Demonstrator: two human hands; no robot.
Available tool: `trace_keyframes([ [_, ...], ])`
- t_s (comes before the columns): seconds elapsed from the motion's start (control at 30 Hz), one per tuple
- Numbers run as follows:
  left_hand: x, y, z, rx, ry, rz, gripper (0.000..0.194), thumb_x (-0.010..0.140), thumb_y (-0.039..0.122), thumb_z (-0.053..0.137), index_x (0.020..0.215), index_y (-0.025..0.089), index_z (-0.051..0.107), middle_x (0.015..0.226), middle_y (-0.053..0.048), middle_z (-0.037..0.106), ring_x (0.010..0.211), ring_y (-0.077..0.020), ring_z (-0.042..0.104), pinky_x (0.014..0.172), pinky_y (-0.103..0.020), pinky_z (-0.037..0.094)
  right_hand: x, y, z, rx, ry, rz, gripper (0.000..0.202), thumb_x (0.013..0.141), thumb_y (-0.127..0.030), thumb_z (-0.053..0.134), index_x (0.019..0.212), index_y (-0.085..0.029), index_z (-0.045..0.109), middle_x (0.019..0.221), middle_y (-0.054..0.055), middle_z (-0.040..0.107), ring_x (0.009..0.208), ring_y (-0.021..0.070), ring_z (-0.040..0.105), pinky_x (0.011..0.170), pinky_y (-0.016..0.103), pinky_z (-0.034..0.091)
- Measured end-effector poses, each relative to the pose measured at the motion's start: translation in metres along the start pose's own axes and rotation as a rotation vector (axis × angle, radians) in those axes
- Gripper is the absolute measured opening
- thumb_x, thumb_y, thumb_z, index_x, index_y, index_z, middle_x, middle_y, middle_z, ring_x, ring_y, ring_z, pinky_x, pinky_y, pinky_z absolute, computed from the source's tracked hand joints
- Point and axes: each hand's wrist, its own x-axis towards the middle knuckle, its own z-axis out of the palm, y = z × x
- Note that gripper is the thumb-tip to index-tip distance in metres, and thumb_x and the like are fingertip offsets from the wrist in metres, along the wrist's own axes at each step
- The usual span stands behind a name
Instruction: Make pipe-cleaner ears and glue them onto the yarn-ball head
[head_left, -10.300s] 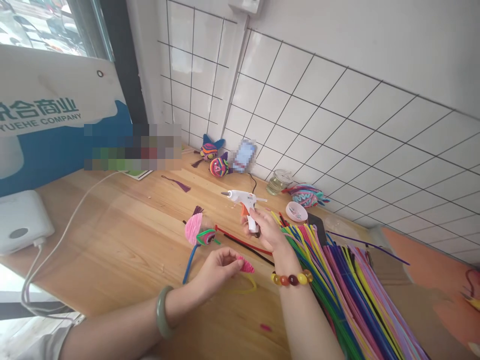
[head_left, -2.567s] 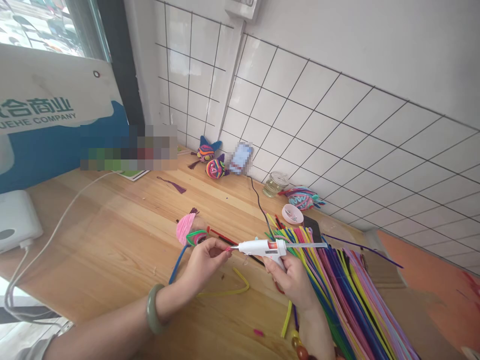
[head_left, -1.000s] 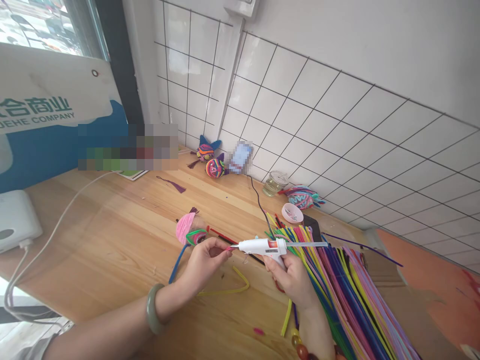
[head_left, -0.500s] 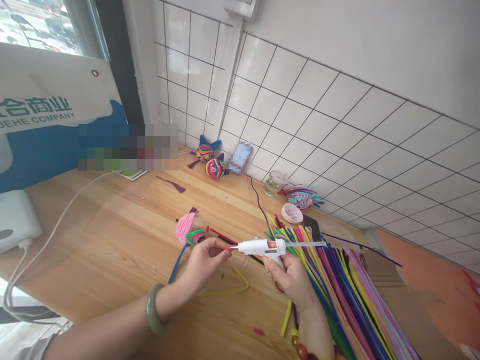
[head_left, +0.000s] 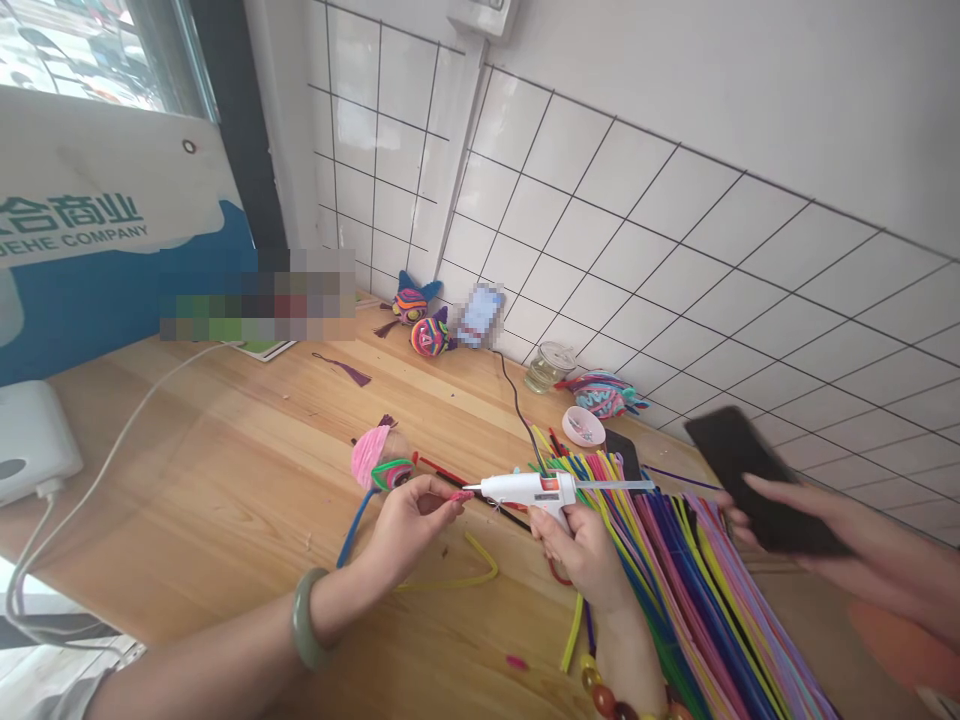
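My left hand (head_left: 420,515) pinches a small pink piece (head_left: 460,495) between thumb and fingertips. Wrapped around the handle of a white glue gun (head_left: 525,489) is my right hand (head_left: 581,550); the gun lies level, its nozzle at the pink piece, and a clear glue stick (head_left: 615,485) juts from its rear. Just behind my left hand sits a ball partly wrapped in pink (head_left: 369,457), with a green-edged eye shape (head_left: 392,474) on it. A blue pipe cleaner (head_left: 355,530) lies beside my left hand, and a bent yellow one (head_left: 484,565) is between my hands.
Many coloured pipe cleaners (head_left: 690,580) lie at the right. Another person's hand (head_left: 795,500) holds a dark phone (head_left: 765,485) above them. Along the wall stand wrapped fish shapes (head_left: 602,393), a glass jar (head_left: 550,368) and a pink bowl (head_left: 583,427). A white cable (head_left: 120,435) crosses the left.
Another person's hand with a dark phone has come in from the right. The glue gun has shifted slightly right, and more of the pink piece shows at my left fingertips.
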Motion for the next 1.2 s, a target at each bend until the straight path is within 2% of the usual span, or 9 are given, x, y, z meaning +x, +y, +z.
trace_keyframes([
  [0.1,0.0,0.002,0.001,-0.007,0.0,-0.013,0.023,0.067,0.035,0.066,0.074,0.015,0.06,0.079,-0.007,0.07,0.073,-0.0187,0.064,0.061,-0.024,0.047,0.002,0.006,-0.004,0.088,-0.138,0.034,0.03,0.077,-0.041,0.055,0.06,-0.017,0.056,0.044,-0.004,0.038,0.041,0.0093,0.034,0.042,0.025,0.032],
  [0.2,0.0,0.002,0.001,-0.03,-0.004,-0.021,0.023,0.066,0.035,0.067,0.074,0.015,0.06,0.08,-0.008,0.07,0.071,-0.0179,0.063,0.059,-0.024,0.046,0.005,0.016,-0.006,0.183,-0.162,0.081,0.029,0.078,-0.042,0.053,0.063,-0.019,0.059,0.044,-0.003,0.042,0.038,0.0098,0.033,0.043,0.028,0.034],
  [0.3,-0.001,0.003,0.001,-0.051,-0.007,-0.031,0.024,0.066,0.035,0.067,0.073,0.014,0.059,0.079,-0.008,0.07,0.071,-0.018,0.063,0.059,-0.024,0.047,0.008,0.024,-0.004,0.291,-0.123,0.091,0.025,0.078,-0.042,0.053,0.068,-0.021,0.061,0.06,0.004,0.058,0.037,0.0083,0.033,0.042,0.029,0.033],
  [0.4,-0.003,0.003,0.001,-0.065,-0.012,-0.027,0.024,0.066,0.036,0.067,0.071,0.014,0.058,0.077,-0.008,0.07,0.07,-0.0183,0.063,0.061,-0.025,0.048,0.012,0.028,0.0,0.381,-0.082,0.106,0.021,0.077,-0.04,0.055,0.071,-0.021,0.062,0.074,0.007,0.063,0.037,0.007,0.033,0.041,0.029,0.033],
  [0.5,-0.004,0.002,0.002,-0.081,-0.016,-0.026,0.025,0.065,0.036,0.067,0.071,0.015,0.056,0.076,-0.008,0.069,0.071,-0.0192,0.063,0.06,-0.026,0.048,0.017,0.033,0.007,0.438,-0.025,0.142,0.021,0.076,-0.04,0.057,0.074,-0.02,0.061,0.074,0.007,0.064,0.037,0.0061,0.033,0.04,0.027,0.034],
  [0.6,-0.004,0.001,0.002,-0.109,-0.021,-0.023,0.024,0.065,0.035,0.068,0.071,0.015,0.055,0.074,-0.007,0.069,0.07,-0.0187,0.063,0.061,-0.027,0.048,0.022,0.039,0.014,0.45,0.04,0.162,0.025,0.076,-0.043,0.057,0.081,-0.019,0.059,0.062,0.002,0.061,0.035,0.0053,0.031,0.038,0.023,0.033],
  [0.8,-0.005,0.007,0.002,-0.195,-0.051,-0.018,0.023,0.066,0.032,0.069,0.071,0.014,0.056,0.081,-0.008,0.07,0.069,-0.0155,0.063,0.062,-0.025,0.048,0.029,0.053,0.023,0.305,0.108,0.203,0.04,0.074,-0.055,0.052,0.072,-0.015,0.057,0.046,-0.002,0.052,0.037,0.009,0.043,0.04,0.022,0.036],
  [0.93,-0.006,0.011,0.001,-0.25,-0.047,-0.04,0.023,0.065,0.032,0.07,0.07,0.014,0.055,0.081,-0.009,0.071,0.067,-0.0148,0.063,0.063,-0.025,0.048,0.032,0.067,0.021,0.198,0.139,0.219,0.039,0.073,-0.052,0.055,0.075,-0.013,0.058,0.049,0.001,0.057,0.042,0.0125,0.052,0.041,0.021,0.038],
  [1.2,-0.005,0.01,-0.002,-0.334,-0.088,-0.064,0.024,0.068,0.031,0.069,0.071,0.013,0.054,0.081,-0.011,0.071,0.067,-0.0159,0.065,0.064,-0.027,0.05,0.034,0.082,0.012,-0.12,0.168,0.171,0.039,0.074,-0.048,0.053,0.085,-0.012,0.064,0.05,0.003,0.061,0.044,0.0172,0.056,0.044,0.025,0.042],
])
